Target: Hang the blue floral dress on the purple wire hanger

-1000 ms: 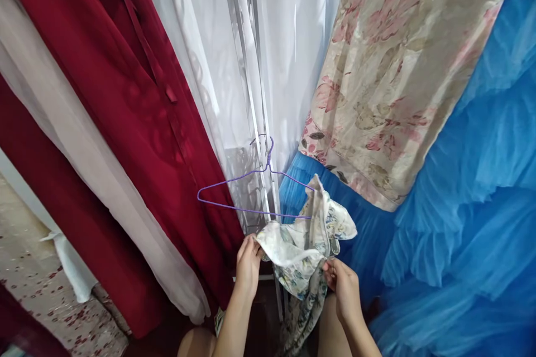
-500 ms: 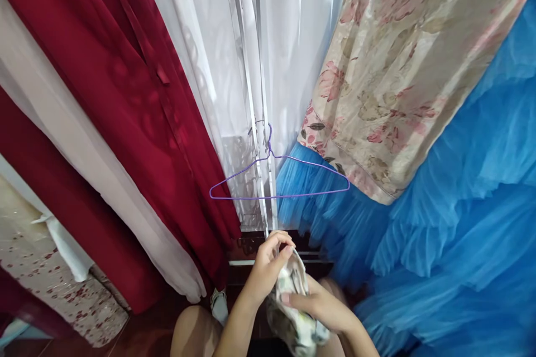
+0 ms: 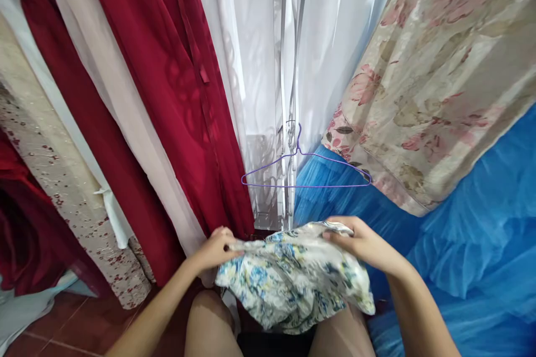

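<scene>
A white floral garment (image 3: pixel 288 281) with blue and yellow flowers is stretched between my two hands, above my knees. My left hand (image 3: pixel 215 248) pinches its upper left edge. At the upper right edge, my right hand (image 3: pixel 354 240) grips the cloth between thumb and fingers. The garment's lower part hangs loose and crumpled; what kind of garment it is I cannot tell. Just beyond it, a bare purple wire hanger (image 3: pixel 305 185) hangs by its hook on a white metal strip (image 3: pixel 288 201).
Dark red gowns (image 3: pixel 176 100) and a pale pink one (image 3: pixel 121 106) hang at left, near a sequined dress (image 3: pixel 75 201). White fabric (image 3: pixel 255 56) hangs behind the hanger. To the right are a beige floral dress (image 3: pixel 422 100) and blue tulle (image 3: pixel 460 256). Red tiles (image 3: pixel 67 323) cover the floor.
My hands have moved apart, left and right, spreading the bunched garment between them. The view has shifted, so the hanger and hanging clothes appear further right.
</scene>
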